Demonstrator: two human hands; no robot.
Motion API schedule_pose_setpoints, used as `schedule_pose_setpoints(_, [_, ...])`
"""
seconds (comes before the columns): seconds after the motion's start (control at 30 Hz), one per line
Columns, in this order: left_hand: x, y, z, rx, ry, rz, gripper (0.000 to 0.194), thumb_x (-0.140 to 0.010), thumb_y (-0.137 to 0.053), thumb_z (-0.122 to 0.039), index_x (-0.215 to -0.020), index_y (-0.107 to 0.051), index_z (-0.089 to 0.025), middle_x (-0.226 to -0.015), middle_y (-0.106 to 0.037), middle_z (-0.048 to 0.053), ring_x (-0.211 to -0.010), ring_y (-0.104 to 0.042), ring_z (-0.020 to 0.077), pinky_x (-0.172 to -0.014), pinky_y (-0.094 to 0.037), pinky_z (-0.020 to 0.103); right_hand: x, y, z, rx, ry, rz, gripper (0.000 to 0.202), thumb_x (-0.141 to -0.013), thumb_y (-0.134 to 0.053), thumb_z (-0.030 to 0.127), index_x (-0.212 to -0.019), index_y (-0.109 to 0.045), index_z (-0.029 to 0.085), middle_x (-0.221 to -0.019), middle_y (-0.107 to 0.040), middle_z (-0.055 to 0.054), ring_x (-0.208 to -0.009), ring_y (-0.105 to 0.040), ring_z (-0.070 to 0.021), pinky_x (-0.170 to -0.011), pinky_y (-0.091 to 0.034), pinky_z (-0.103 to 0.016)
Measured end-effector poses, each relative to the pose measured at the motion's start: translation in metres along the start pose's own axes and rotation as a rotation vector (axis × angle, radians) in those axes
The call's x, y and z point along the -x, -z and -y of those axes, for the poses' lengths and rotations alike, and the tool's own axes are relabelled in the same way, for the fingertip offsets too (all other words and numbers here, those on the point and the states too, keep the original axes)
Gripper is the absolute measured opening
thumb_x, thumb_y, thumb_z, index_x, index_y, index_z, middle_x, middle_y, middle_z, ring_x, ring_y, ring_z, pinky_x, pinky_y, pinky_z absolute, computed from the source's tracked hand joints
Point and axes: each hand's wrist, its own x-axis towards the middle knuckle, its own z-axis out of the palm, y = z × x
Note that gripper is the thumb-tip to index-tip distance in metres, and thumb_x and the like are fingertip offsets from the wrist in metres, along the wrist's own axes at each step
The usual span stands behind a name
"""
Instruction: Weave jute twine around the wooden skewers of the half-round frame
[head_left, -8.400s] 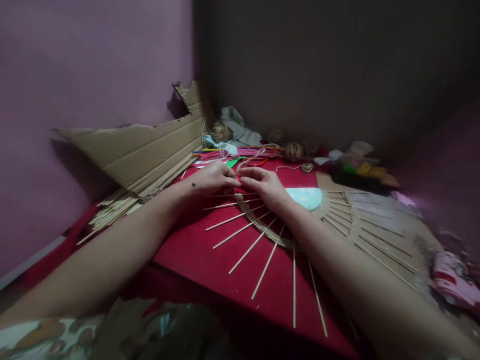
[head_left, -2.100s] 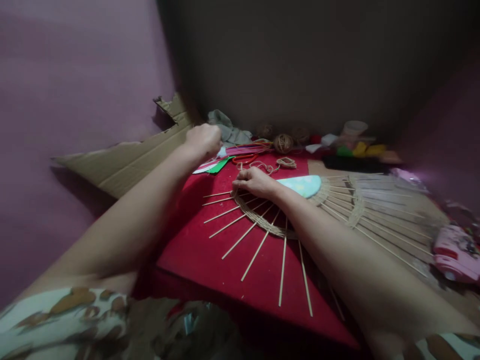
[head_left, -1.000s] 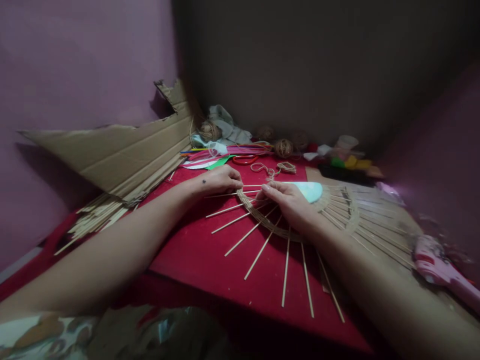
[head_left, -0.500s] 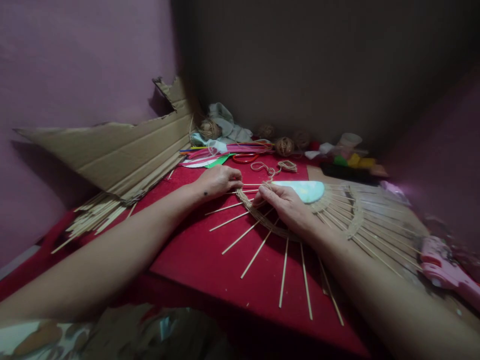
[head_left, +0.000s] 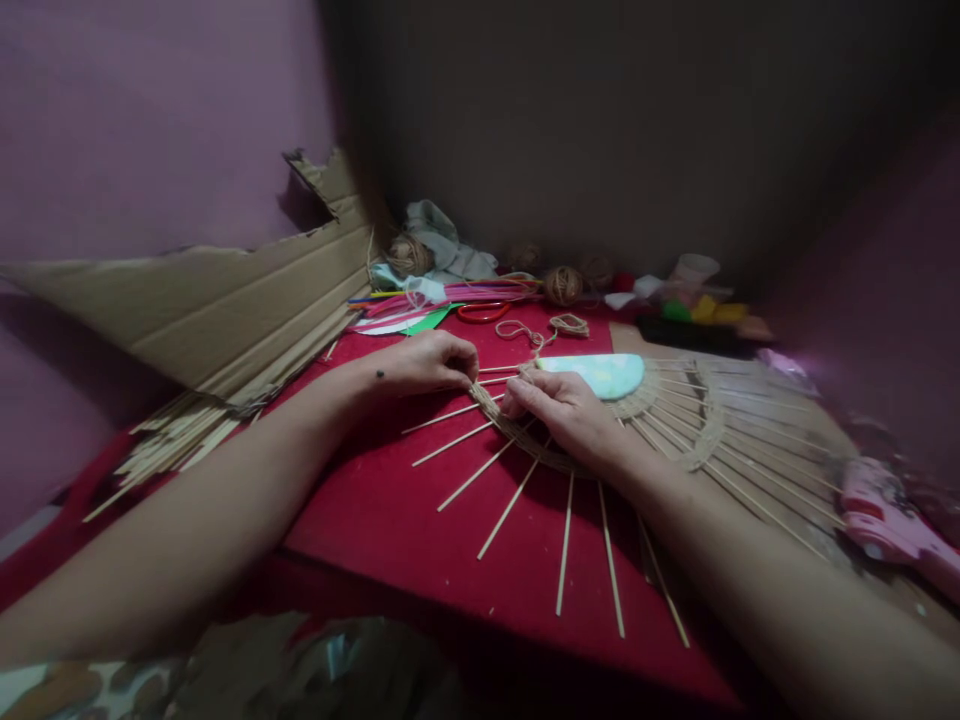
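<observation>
A fan of thin wooden sticks (head_left: 508, 508) spreads from a pale blue-green half-round piece (head_left: 600, 374), with a curved band of woven twine (head_left: 553, 459) running across the sticks. At the band's far left end, my left hand (head_left: 435, 362) is closed in a pinch on the twine band. My right hand (head_left: 568, 408) lies over the inner part of the sticks, thumb and fingers closed on a strand of twine; its fingertips partly hide the strand. Loose twine (head_left: 534, 340) trails away behind the right hand.
Cardboard (head_left: 255, 310) leans at the left above a bundle of loose sticks (head_left: 176, 430). Twine balls (head_left: 562, 285), red-handled scissors (head_left: 482, 313) and coloured strips lie along the back. A pink glue gun (head_left: 885, 510) rests at the right on the red cloth-covered table's (head_left: 390, 510) far side.
The view has shifted slightly. My left fingers have changed their hold at the band's end, thumb now lower. My right hand stays near the same spot with the twine.
</observation>
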Motion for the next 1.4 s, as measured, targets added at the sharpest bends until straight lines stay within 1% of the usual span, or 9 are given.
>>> schedule_pose_setpoints(0.1, [0.000,-0.001,-0.001,-0.057,-0.001,-0.015,0.018,-0.075,-0.058,-0.031,-0.080,-0.065,-0.015,-0.072,-0.063,0.000,-0.068,-0.054,0.0118,-0.064,-0.038,0.022,0.001,0.000,0.005,0.052,0.012,0.028,0.040,-0.091,-0.045,0.037,-0.057,-0.057,0.018,-0.060,-0.054,0.000,-0.061,-0.049,-0.0128,-0.065,-0.037,-0.028])
schedule_pose_setpoints(0.3, [0.001,-0.003,-0.003,-0.003,-0.012,0.007,0.028,-0.073,-0.063,-0.043,-0.081,-0.062,-0.016,-0.073,-0.061,-0.001,-0.068,-0.053,0.0119,-0.061,-0.036,0.021,0.004,0.000,0.007,0.115,0.027,0.022,0.041,-0.090,-0.045,0.037,-0.054,-0.053,0.020,-0.058,-0.053,0.000,-0.061,-0.048,-0.0132,-0.066,-0.037,-0.029])
schedule_pose_setpoints(0.6, [0.000,-0.008,-0.011,0.167,0.048,-0.085,0.021,-0.072,-0.062,-0.034,-0.075,-0.061,-0.014,-0.066,-0.057,-0.002,-0.062,-0.048,0.0102,-0.059,-0.036,0.022,0.004,0.000,0.005,0.163,0.084,0.031,0.041,-0.091,-0.045,0.037,-0.053,-0.050,0.021,-0.057,-0.052,0.000,-0.062,-0.046,-0.0137,-0.067,-0.036,-0.030])
schedule_pose_setpoints(0.77, [-0.001,-0.013,-0.010,0.200,-0.046,0.000,0.024,-0.071,-0.065,-0.037,-0.073,-0.063,-0.013,-0.066,-0.059,-0.002,-0.065,-0.050,0.0108,-0.061,-0.038,0.021,0.005,0.001,0.007,0.155,0.089,0.020,0.041,-0.089,-0.046,0.037,-0.053,-0.051,0.020,-0.058,-0.053,-0.001,-0.062,-0.047,-0.0135,-0.065,-0.036,-0.029])
schedule_pose_setpoints(0.9, [-0.003,-0.016,-0.005,0.183,-0.096,0.047,0.023,-0.072,-0.066,-0.037,-0.074,-0.065,-0.014,-0.064,-0.057,-0.003,-0.064,-0.049,0.0103,-0.060,-0.036,0.021,0.005,0.001,0.009,0.039,0.018,0.011,0.040,-0.089,-0.049,0.038,-0.054,-0.056,0.019,-0.057,-0.055,0.000,-0.059,-0.049,-0.0124,-0.064,-0.038,-0.028])
schedule_pose_setpoints(1.03, [-0.003,-0.017,-0.002,0.180,-0.120,0.059,0.023,-0.074,-0.067,-0.037,-0.077,-0.066,-0.014,-0.066,-0.058,-0.002,-0.065,-0.050,0.0109,-0.060,-0.034,0.021,0.002,0.003,0.008,-0.280,-0.079,-0.117,0.037,-0.087,-0.052,0.044,-0.061,-0.061,0.019,-0.066,-0.062,-0.002,-0.066,-0.056,-0.0143,-0.072,-0.044,-0.030])
schedule_pose_setpoints(1.13, [-0.003,-0.018,-0.001,0.153,-0.141,0.067,0.021,-0.076,-0.066,-0.036,-0.078,-0.066,-0.015,-0.069,-0.060,-0.001,-0.067,-0.051,0.0113,-0.061,-0.034,0.021,-0.005,0.014,0.007,-0.550,-0.124,-0.249,0.035,-0.087,-0.052,0.045,-0.064,-0.058,0.020,-0.067,-0.062,-0.003,-0.068,-0.059,-0.0155,-0.075,-0.048,-0.033])
schedule_pose_setpoints(1.27, [-0.004,-0.018,-0.003,0.090,-0.163,0.051,0.016,-0.076,-0.066,-0.031,-0.077,-0.066,-0.015,-0.071,-0.062,-0.001,-0.068,-0.052,0.0115,-0.063,-0.036,0.021,-0.023,0.050,0.012,-0.747,-0.302,-0.448,0.032,-0.090,-0.047,0.033,-0.061,-0.050,0.022,-0.058,-0.057,-0.001,-0.060,-0.059,-0.0145,-0.071,-0.051,-0.034])
schedule_pose_setpoints(1.4, [-0.004,-0.018,-0.004,0.044,-0.165,0.040,0.014,-0.076,-0.067,-0.029,-0.075,-0.065,-0.015,-0.071,-0.062,0.000,-0.068,-0.053,0.0115,-0.062,-0.035,0.021,-0.054,0.099,0.020,-0.650,-0.523,-0.701,0.045,-0.094,-0.036,0.018,-0.050,-0.045,0.020,-0.042,-0.049,0.002,-0.045,-0.050,-0.0087,-0.061,-0.047,-0.031])
